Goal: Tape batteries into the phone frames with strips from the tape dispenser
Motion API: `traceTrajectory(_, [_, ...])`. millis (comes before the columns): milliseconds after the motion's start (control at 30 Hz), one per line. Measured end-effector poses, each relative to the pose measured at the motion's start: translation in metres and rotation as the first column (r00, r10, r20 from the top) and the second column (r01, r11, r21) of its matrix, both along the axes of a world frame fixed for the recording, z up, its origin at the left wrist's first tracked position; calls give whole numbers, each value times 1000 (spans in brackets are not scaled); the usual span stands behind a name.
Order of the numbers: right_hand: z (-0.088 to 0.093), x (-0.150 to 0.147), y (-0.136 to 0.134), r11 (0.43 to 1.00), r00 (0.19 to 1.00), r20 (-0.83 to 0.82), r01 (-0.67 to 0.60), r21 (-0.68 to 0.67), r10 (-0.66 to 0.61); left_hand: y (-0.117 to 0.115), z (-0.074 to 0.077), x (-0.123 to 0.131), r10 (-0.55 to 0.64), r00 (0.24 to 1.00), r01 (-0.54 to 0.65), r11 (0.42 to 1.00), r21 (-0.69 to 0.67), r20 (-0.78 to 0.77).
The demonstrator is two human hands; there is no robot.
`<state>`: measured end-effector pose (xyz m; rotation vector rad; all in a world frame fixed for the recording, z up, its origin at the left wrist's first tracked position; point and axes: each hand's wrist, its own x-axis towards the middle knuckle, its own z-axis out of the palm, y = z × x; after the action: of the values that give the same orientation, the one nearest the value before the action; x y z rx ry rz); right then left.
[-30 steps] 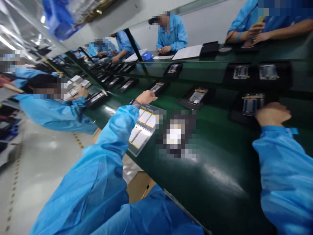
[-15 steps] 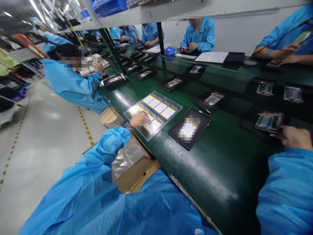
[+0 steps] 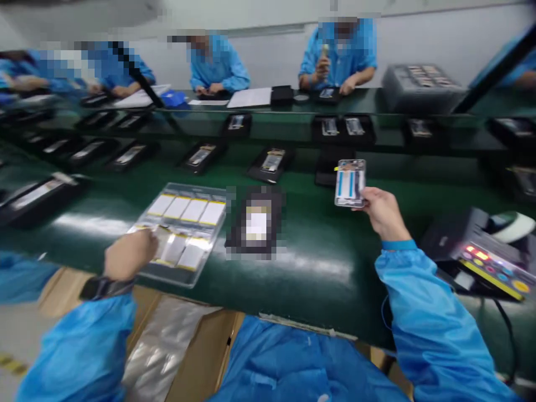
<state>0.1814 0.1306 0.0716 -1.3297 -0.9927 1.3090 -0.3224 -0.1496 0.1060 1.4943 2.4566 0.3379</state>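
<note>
My right hand (image 3: 383, 212) holds a phone frame (image 3: 350, 182) upright above the green conveyor belt (image 3: 318, 262), fingers wrapped round its lower right corner. My left hand (image 3: 129, 254) rests on the near left corner of a clear tray (image 3: 184, 231) of white, yellow-edged battery cells, its fingers curled over one cell. The picture is smeared there, so the grip itself is unclear. A black fixture (image 3: 257, 223) with a blurred-out part lies on the belt between my two hands.
Several black fixtures with phone frames (image 3: 272, 162) ride the belt further back. A control box with coloured buttons (image 3: 481, 257) stands at the right. People in blue coats (image 3: 215, 64) work along the far side. An open cardboard box (image 3: 180, 346) sits below the belt.
My view has swung right to face the belt squarely. My right hand has lifted the phone frame off its fixture. My left hand has slid to the tray's near left corner.
</note>
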Motion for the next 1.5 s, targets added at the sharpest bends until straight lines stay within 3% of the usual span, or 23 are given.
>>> traceTrajectory(67, [-15,-1,-27,997,996,-42,-73,-13,73,12,10,6,181,982,-176,980,95,-47])
traceTrajectory(133, [-30,-6,-52,988,981,-122,-154,-25,150,36,10,39,281,944,-315,924,215,174])
traceTrajectory(200, [-44,-14,-73,978,961,-203,-203,-45,190,70,-1,95,127,850,-315,901,300,511])
traceTrajectory(267, [-54,-22,-88,974,951,-241,-215,-66,194,106,-17,159,-69,687,-217,931,294,724])
traceTrajectory(367, [-61,-30,-100,973,947,-247,-224,-51,205,150,-39,237,-214,424,-71,961,268,880])
traceTrajectory(467, [-63,-34,-104,973,943,-254,-228,-13,218,171,-49,272,-228,316,7,971,238,921])
traceTrajectory(600, [-65,-34,-107,966,929,-276,-257,-3,246,178,-55,280,-214,305,36,976,213,928])
traceTrajectory(733, [-68,-34,-110,962,922,-289,-273,-6,260,177,-63,285,-202,356,10,977,213,912])
traceTrajectory(800, [-68,-34,-111,962,920,-294,-273,-10,258,174,-67,289,-212,447,-22,969,248,869])
traceTrajectory(933, [-63,-34,-113,962,920,-291,-272,10,263,167,-67,291,-304,736,6,896,444,605])
traceTrajectory(1000, [-60,-34,-114,960,918,-287,-277,25,273,167,-67,289,-304,788,-9,864,503,536])
traceTrajectory(1067, [-58,-33,-115,956,912,-294,-291,28,286,169,-69,288,-287,725,-74,871,485,626])
traceTrajectory(1167, [-57,-31,-114,947,901,-302,-320,22,312,171,-77,287,-275,476,-76,934,350,835])
traceTrajectory(1233, [-57,-30,-112,942,899,-294,-336,9,324,171,-84,289,-255,355,-40,957,288,899])
traceTrajectory(1500, [-59,-30,-109,934,896,-287,-358,-11,340,167,-93,295,-273,184,5,961,277,944])
